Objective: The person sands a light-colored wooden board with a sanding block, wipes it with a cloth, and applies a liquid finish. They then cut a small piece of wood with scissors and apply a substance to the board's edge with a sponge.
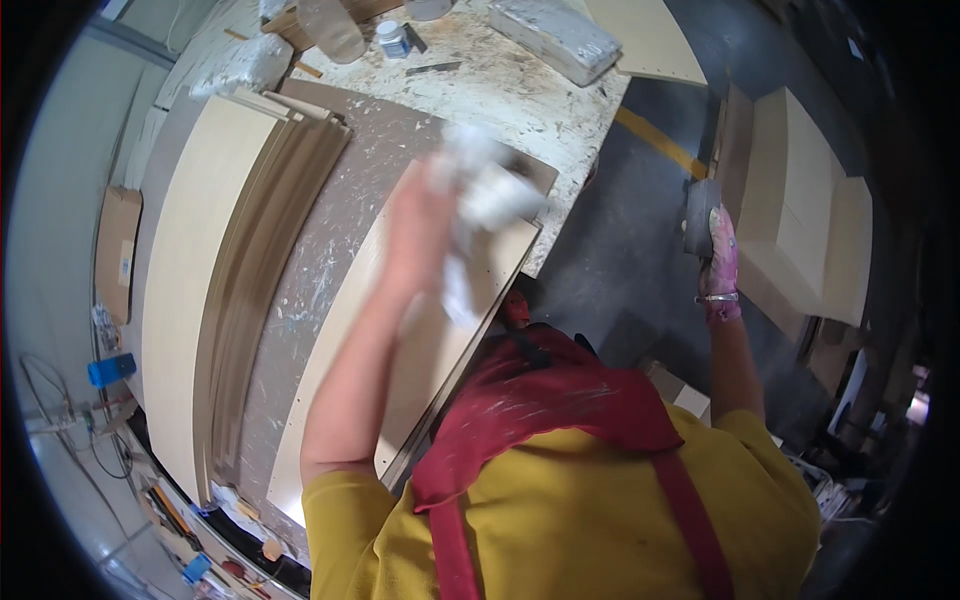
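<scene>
My left hand (420, 210) is smeared by motion and grips a crumpled white cloth (490, 195). The cloth is over the far end of a pale wooden board (345, 350) with small holes along its edges; part of it hangs down over the board. Whether it presses on the surface cannot be made out. Out to the right, away from the table, my right hand (722, 260) in a pink-stained glove is closed around a dark grey sanding block (699, 215). A metal watch band circles that wrist.
Left of the board stands a stack of curved pale panels (210, 270). On the paint-spattered table (520, 115) lie a plastic-wrapped block (555, 38), a small white bottle (393, 40) and a clear container (330, 28). More boards (790, 200) stand at the right.
</scene>
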Demonstrator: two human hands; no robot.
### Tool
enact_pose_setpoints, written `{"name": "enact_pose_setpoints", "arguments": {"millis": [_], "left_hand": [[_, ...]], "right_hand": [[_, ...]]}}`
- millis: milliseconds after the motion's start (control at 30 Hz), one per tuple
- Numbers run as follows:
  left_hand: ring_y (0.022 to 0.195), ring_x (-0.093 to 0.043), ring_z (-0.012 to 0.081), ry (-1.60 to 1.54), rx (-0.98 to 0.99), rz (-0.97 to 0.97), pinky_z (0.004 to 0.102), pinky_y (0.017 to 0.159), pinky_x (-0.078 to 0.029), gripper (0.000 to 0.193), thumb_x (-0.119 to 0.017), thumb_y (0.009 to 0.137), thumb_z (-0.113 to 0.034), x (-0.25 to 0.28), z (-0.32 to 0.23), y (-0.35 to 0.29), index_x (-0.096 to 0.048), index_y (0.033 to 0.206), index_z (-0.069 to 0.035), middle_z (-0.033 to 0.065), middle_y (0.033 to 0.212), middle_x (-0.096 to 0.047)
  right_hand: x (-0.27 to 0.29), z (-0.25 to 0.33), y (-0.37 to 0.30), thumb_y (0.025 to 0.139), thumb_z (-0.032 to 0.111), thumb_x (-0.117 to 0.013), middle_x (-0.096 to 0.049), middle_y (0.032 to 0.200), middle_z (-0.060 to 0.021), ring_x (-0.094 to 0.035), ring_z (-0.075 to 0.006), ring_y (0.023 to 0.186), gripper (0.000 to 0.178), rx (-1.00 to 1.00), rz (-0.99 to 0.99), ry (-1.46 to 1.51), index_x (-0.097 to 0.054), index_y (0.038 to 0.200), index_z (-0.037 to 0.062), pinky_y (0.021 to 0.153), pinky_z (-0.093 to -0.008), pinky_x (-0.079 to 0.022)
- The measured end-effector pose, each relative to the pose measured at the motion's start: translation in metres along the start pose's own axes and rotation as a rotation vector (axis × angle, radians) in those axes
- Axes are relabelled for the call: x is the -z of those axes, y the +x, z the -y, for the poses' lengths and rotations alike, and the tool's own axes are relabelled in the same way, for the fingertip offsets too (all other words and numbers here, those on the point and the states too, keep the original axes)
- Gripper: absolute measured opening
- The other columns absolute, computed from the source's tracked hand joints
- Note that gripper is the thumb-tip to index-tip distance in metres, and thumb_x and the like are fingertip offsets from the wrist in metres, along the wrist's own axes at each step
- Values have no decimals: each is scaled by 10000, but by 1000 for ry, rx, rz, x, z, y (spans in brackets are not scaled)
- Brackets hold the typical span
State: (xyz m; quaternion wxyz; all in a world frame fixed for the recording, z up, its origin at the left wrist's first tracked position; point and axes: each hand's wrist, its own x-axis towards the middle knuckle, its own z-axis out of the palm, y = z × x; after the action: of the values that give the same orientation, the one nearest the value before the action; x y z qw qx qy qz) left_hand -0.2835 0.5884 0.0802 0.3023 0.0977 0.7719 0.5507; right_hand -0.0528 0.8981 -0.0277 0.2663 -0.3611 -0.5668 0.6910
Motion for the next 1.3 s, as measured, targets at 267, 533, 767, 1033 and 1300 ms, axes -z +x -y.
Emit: {"name": "enact_pose_setpoints", "arguments": {"millis": [267, 533, 767, 1033, 1300], "left_hand": [[999, -564, 291, 825, -899, 391, 390, 822, -499, 346, -642, 759, -148, -108, 85, -42, -607, 1102, -116, 133, 1082, -591], [966, -573, 331, 882, -297, -337, 408, 850, -475, 285, -640, 843, -276, 73, 92, -63, -690, 1002, -44, 139, 1085, -601], [1156, -510, 365, 1010, -341, -583, 479, 918, -415, 380, -638, 792, -276, 57, 154, -70, -598, 1128, -104, 165, 1288, -528], [1168, -491, 356, 991, -328, -585, 471, 901, -420, 406, -679, 773, -247, 55, 145, -72, -588, 1142, -103, 146, 1301, -513], [1149, -511, 324, 999, -340, -595, 446, 905, -425, 408, -687, 763, -243, 58, 147, -65, -593, 1136, -107, 132, 1290, -526]], "right_hand": [[-13, -24, -16, 932, 295, -539, -576, 1133, -79, -584, -133, 896, 523, 7, 105, -52, -440, 1359, 10, 789, -267, -483], [-95, 20, -16, 852, 279, -631, -550, 1256, -204, -548, -284, 1145, 518, 599, 517, -861, -506, 1294, 39, 952, -351, -439], [-202, 14, -50, 812, 369, -643, -591, 1103, -169, -592, -306, 962, 553, 833, 755, -1267, -526, 1286, 110, 825, -432, -482], [-244, -39, -9, 863, 426, -538, -559, 1227, -153, -549, -308, 1091, 547, 1147, 586, -1312, -483, 1335, 157, 876, -427, -456], [-300, -27, -4, 862, 460, -573, -531, 1228, -214, -577, -365, 1034, 566, 882, 690, -1255, -485, 1336, 163, 873, -455, -484]]}}
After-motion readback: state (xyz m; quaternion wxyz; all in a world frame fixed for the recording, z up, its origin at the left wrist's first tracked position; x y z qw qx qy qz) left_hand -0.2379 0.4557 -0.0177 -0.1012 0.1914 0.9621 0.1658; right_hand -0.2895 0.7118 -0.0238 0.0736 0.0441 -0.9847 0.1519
